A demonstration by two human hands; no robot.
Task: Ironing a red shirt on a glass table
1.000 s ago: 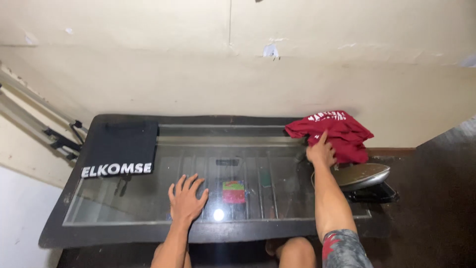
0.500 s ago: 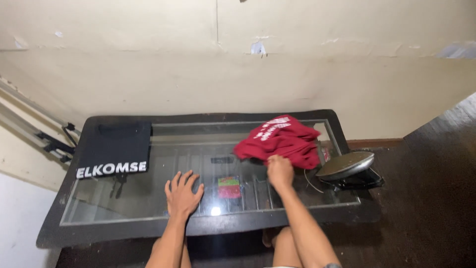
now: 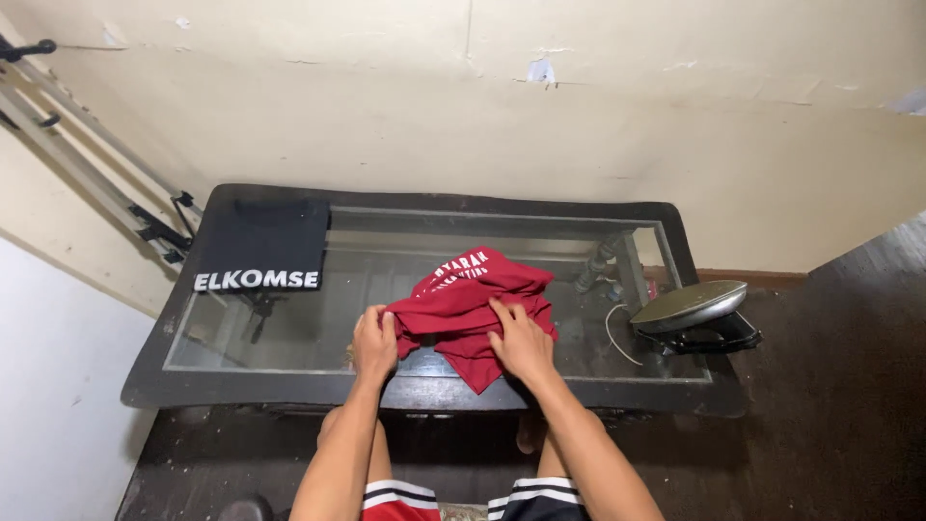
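The red shirt (image 3: 473, 307) has come from 2 o'clock to the near middle of the glass surface (image 3: 289, 333). Left hand (image 3: 374, 340) and right hand (image 3: 519, 340) both grip it; spreading it flat seems next.

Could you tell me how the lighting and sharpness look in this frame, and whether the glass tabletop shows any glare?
Head view: dim, warm indoor light; the red shirt and both hands, left hand and right hand, look reasonably sharp; the glass tabletop shows soft grey reflections but no bright hotspot; the iron carries a pale sheen; the wide lens bows the table's edges.
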